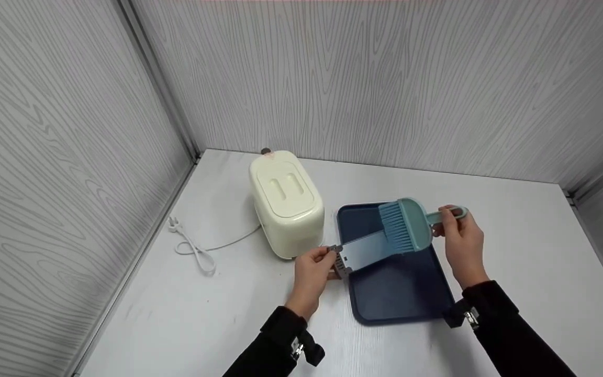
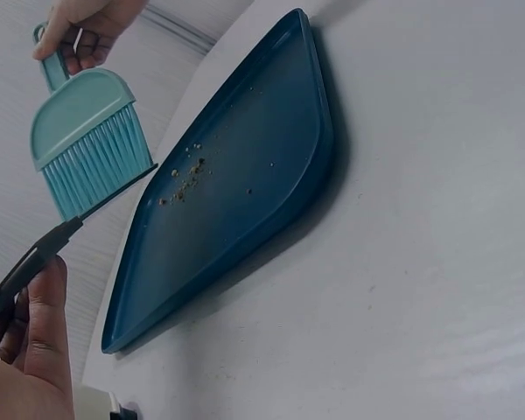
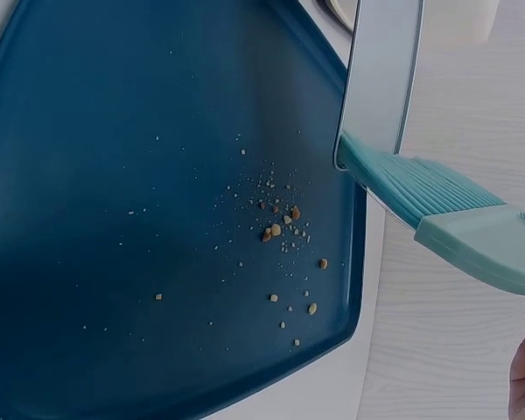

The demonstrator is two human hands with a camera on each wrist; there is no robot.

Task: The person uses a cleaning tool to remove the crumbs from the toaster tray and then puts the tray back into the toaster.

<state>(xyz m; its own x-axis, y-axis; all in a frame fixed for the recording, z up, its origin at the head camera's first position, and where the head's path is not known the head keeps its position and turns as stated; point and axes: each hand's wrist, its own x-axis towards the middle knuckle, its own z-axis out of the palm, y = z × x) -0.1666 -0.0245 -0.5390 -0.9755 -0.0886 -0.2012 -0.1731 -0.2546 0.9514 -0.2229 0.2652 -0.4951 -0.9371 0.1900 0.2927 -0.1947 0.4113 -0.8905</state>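
My left hand (image 1: 312, 272) pinches the grey slotted end of a flat metal crumb tray (image 1: 367, 250), which is held tilted above a dark blue serving tray (image 1: 401, 298). With my right hand (image 1: 461, 243) I grip the handle of a teal hand brush (image 1: 415, 224). Its bristles (image 3: 420, 182) lie against the far end of the crumb tray. Brown and pale crumbs (image 3: 276, 229) are scattered on the blue tray below, thickest near that end. In the left wrist view the crumb tray shows edge-on, so its upper face is hidden there.
Just left of the blue tray stands a cream toaster (image 1: 293, 235) with a lid on top. From it a white cord (image 1: 233, 242) runs left to a plug (image 1: 174, 224) on the white table (image 1: 165, 314). Wood-grain panels (image 1: 359, 78) enclose the back and sides.
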